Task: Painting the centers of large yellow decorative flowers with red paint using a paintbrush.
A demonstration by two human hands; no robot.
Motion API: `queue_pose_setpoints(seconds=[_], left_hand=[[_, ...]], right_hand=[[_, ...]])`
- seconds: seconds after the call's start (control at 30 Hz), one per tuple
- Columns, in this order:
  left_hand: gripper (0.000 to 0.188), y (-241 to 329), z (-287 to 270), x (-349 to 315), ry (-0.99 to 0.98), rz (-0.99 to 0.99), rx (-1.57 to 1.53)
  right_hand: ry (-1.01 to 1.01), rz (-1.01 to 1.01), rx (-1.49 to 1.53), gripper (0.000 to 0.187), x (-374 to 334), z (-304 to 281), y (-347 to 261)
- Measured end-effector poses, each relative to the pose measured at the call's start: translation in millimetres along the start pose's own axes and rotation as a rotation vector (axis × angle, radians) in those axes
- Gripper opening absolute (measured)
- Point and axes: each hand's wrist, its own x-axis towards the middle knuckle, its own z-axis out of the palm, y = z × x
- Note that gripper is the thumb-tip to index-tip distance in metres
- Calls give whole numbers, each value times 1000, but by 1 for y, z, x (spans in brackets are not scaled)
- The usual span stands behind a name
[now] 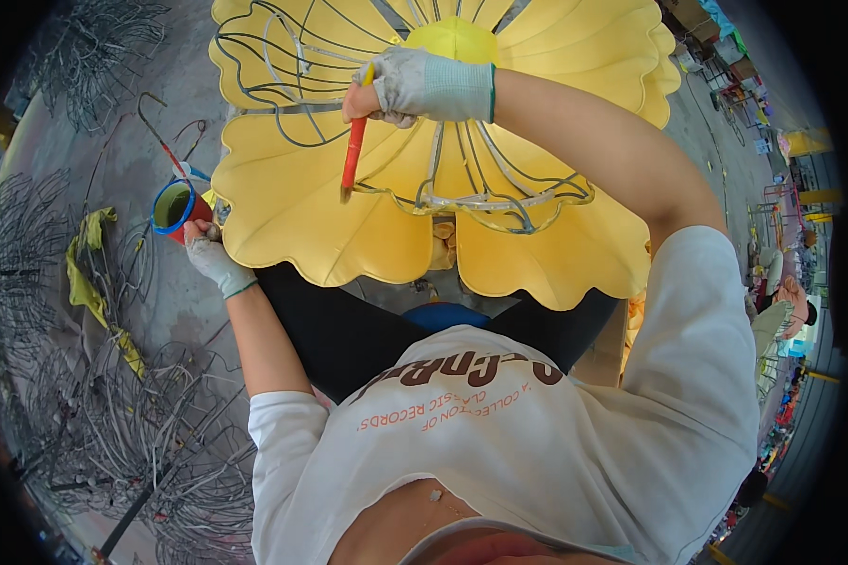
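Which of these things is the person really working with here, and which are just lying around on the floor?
In use:
right hand, gloved, gripping a red-handled brush
yellow flower-shaped lantern on a wire frame
left hand, gloved, at a red cup with a blue rim

Lying about:
bare wire frames
yellow cloth scrap

flower lantern (320, 221): yellow | brush (352, 155): red | cup (175, 207): red (blue rim) | gloves: grey

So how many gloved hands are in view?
2. The right hand holds a red-handled brush over the yellow flower frame; the left hand grips a small cup.
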Motion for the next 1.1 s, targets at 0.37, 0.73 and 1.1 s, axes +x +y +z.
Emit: queue_pose_setpoints(seconds=[0.37,0.73,1.1], left_hand=[[30,8,-2,-8,1,-14,-21],[30,53,5,-24,-56,-5,62],[29,107,30,-83,-198,-1,84]], right_hand=[[404,-173,-524,36,-74,-10,-67],[585,-173,-622,23,-183,-38,-38],[880,-200,-201,17,-262,-13,20]])
